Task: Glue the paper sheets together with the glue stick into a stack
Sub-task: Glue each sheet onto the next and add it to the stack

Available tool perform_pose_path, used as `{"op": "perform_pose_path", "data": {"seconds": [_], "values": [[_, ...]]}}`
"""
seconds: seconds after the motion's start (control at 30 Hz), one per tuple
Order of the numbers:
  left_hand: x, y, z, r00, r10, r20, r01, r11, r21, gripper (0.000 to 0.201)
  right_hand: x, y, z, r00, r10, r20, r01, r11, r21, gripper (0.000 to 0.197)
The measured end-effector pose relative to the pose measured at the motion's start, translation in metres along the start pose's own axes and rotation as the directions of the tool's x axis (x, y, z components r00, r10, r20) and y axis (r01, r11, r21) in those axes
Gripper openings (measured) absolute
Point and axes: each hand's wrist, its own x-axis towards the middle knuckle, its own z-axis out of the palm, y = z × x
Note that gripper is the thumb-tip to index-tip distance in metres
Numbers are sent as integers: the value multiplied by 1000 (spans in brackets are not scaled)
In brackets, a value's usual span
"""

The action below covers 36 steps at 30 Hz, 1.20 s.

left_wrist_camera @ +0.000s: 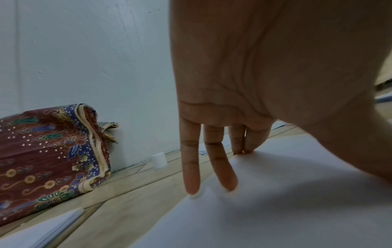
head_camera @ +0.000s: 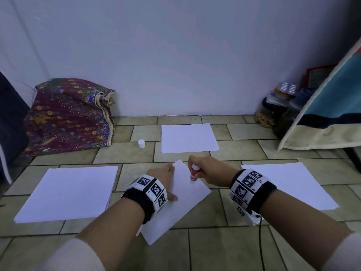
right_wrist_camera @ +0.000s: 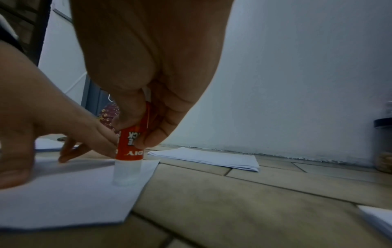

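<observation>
A single white sheet [head_camera: 181, 200] lies askew on the tiled floor in front of me. My left hand [head_camera: 166, 177] presses flat on its left part with straight fingers [left_wrist_camera: 222, 169] spread on the paper [left_wrist_camera: 286, 193]. My right hand [head_camera: 201, 167] grips a red glue stick [head_camera: 195, 173] upside down, its clear tip touching the sheet near the far right edge. In the right wrist view the thumb and fingers pinch the red barrel [right_wrist_camera: 132, 142] and the tip stands on the sheet [right_wrist_camera: 70, 193]. The white cap [head_camera: 141, 143] stands apart on the floor.
Paper stacks lie at left [head_camera: 68, 192], far middle [head_camera: 188, 138] and right [head_camera: 289, 184]. A folded patterned cloth [head_camera: 68, 116] sits against the wall at left. Jars [head_camera: 273, 112] and a hanging blanket [head_camera: 328, 106] crowd the right corner.
</observation>
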Motion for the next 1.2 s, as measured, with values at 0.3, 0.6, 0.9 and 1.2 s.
{"op": "perform_pose_path", "data": {"seconds": [0.3,0.6,0.9,1.2], "values": [[0,-1,7,999,-35,-38,36,999,35,100,-34,16,2,999,43,26,-44,998,44,23],[-7,3,7,933,361,6,-360,931,-50,71,-32,37,-10,879,476,39,-200,292,935,8],[-18,9,2,976,197,-92,-196,980,24,69,-9,26,5,793,552,-257,-104,539,836,12],[-14,14,16,997,60,55,-57,997,-54,119,27,-1,16,862,347,-370,-177,890,421,19]]}}
